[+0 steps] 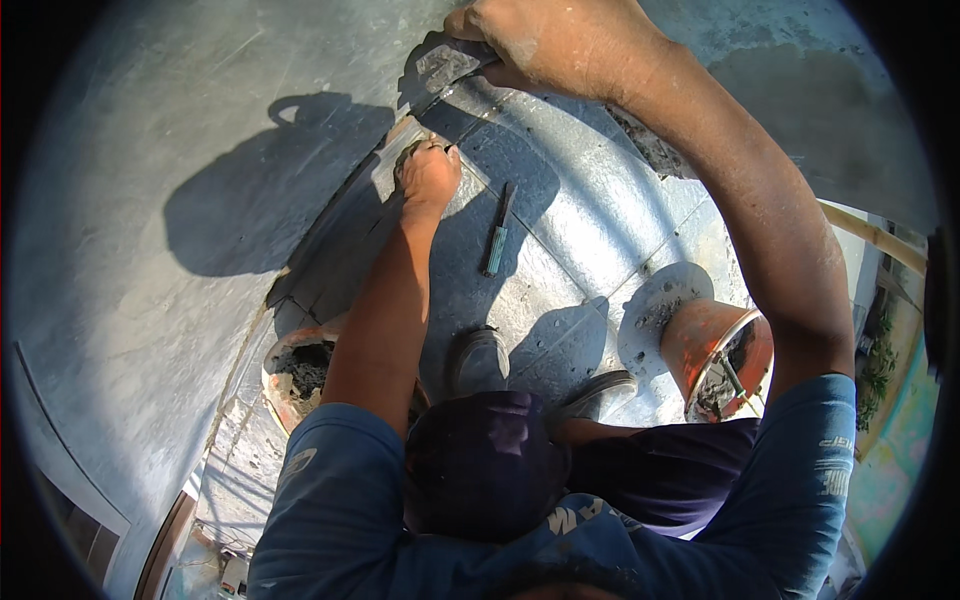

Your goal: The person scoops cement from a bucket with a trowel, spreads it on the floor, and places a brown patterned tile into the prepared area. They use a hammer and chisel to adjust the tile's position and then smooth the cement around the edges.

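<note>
My left hand (430,178) is closed, its knuckles low against the tile strip at the foot of the grey wall. Whatever its fingers hold, if anything, is hidden beneath them. Farther off, at the top edge of the head view, my right hand (530,42) is curled with its fingers bent. A flat grey piece (447,66) shows at those fingertips, partly in shadow, and its kind is unclear. Between my hands and my feet, a slim tool (497,245) with a teal handle and a narrow dark end lies on the grey floor tiles (560,195).
An orange bucket (684,340) with grey mortar and a stick-like handle leans at my right. Another mortar-smeared bucket (283,398) stands by my left forearm. The smooth grey wall (130,170) runs along the left. My shoes (481,362) rest on the tiles.
</note>
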Motion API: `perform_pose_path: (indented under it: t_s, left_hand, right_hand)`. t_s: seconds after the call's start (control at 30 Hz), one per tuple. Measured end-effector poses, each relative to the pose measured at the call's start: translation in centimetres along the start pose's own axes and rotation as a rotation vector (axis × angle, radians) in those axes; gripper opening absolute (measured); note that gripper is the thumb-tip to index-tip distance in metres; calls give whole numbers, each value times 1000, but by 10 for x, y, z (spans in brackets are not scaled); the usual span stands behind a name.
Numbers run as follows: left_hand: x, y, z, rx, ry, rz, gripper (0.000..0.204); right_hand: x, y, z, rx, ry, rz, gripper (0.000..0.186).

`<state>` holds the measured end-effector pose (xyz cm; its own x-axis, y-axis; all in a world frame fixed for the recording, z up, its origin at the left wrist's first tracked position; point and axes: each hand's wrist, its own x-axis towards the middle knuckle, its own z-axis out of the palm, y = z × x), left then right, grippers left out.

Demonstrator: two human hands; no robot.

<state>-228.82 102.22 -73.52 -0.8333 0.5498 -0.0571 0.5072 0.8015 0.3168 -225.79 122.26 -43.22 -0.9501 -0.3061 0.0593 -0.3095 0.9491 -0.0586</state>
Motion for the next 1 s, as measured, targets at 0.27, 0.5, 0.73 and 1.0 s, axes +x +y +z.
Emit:
perform_pose_path:
  t_s: [0.27, 0.5, 0.73, 1.0]
  left_hand:
    - [7, -2, -3, 27, -23, -19, 41]
    - [4, -7, 3, 24, 17, 1, 44]
    - [7, 6, -6, 27, -111, -25, 44]
    - [9, 7, -5, -12, -136, -57, 42]
  right_hand:
    - [4, 12, 4, -23, -48, 6, 17]
    - [7, 21, 16, -193, -65, 38, 19]
    - [3, 18, 15, -188, -44, 76, 21]
    - [5, 17, 16, -51, -91, 69, 19]
